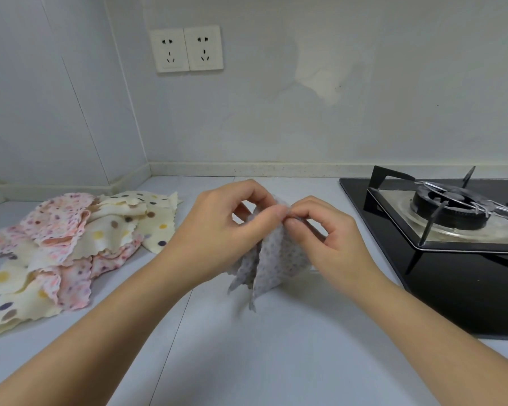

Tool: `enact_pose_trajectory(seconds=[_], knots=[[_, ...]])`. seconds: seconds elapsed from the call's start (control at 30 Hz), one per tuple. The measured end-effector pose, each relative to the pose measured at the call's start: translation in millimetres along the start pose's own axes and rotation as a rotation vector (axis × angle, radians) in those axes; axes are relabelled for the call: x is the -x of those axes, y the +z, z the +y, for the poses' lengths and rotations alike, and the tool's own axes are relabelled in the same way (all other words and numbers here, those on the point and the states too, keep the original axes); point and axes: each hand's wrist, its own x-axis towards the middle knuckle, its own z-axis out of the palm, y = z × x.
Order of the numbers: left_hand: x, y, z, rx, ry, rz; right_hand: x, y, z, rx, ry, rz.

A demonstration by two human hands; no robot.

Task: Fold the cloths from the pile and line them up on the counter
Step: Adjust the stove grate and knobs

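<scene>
Hands (217, 230) (332, 238) pinch grey cloth (276, 259); pile (71, 244) left.

Sockets: two white wall sockets (169, 50) (203, 48) side by side with their plates touching, high on the back wall, left of centre.
Back wall: pale grey (247, 118), with a lighter, uneven patch (320, 80) to the right of the sockets.
Upstand: a pale speckled strip (247, 169) running along the foot of the wall.
Hob: black glass hob (452, 288) at the right, cut off by the frame edge.
Burner: a dark round burner (449, 205) sitting on a shiny metal plate (399, 206).
Pan support: a black frame (390, 178) with prongs angled inward around the burner.
Wire piece: thin bent metal wire (487, 206) lying across the burner's top; what it is cannot be told.
</scene>
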Motion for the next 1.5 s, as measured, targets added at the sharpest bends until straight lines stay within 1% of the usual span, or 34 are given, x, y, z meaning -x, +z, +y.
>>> enact_pose_trajectory(seconds=[0.1,0.27,0.33,0.4,0.47,0.57,0.7,0.8,0.9,0.97,1.0,1.07,1.17,1.27,1.33,1.4,1.5], knots=[[-1,1,-5,-0.098,0.023,0.040,0,0,0,0.021,-0.016,0.008],[-5,-1,-12,-0.061,-0.033,0.142,-1,0,4,0.082,-0.008,-0.048],[-9,-6,-17,0.007,-0.036,0.183,-1,-3,7,0.090,0.031,-0.107],[-12,-12,-24,0.086,-0.060,0.192,-1,-6,9,0.083,0.106,-0.174],[-14,-17,-28,0.142,-0.074,0.208,-1,-9,11,0.070,0.185,-0.207],[-16,-23,-31,0.199,-0.103,0.220,-2,-12,10,0.029,0.228,-0.171],[-16,-22,-37,0.235,-0.118,0.215,-3,-16,10,-0.029,0.239,-0.108],[-17,-18,-43,0.295,-0.155,0.166,-4,-14,10,-0.077,0.250,-0.092],[-17,-16,-48,0.369,-0.280,0.032,-3,-13,11,-0.086,0.250,-0.066],[-14,-14,-52,0.301,-0.313,-0.059,-3,-12,12,-0.062,0.237,-0.067],[-13,-12,-53,0.246,-0.297,-0.089,-2,-11,12,-0.050,0.234,-0.078],[-12,-8,-52,0.162,-0.257,-0.069,-2,-10,11,-0.030,0.242,-0.097],[-14,-9,-52,0.105,-0.221,0.000,-3,-12,11,0.029,0.277,-0.125],[-16,-12,-52,0.101,-0.229,-0.033,-6,-14,11,0.057,0.358,-0.176],[-23,-14,-57,0.103,-0.250,-0.100,-11,-17,13,0.069,0.390,-0.205],[-37,-19,-62,0.054,-0.261,-0.215,-21,-22,13,0.076,0.411,-0.242],[-61,-27,-59,-0.110,-0.228,-0.381,-46,-34,5,0.145,0.429,-0.387]])
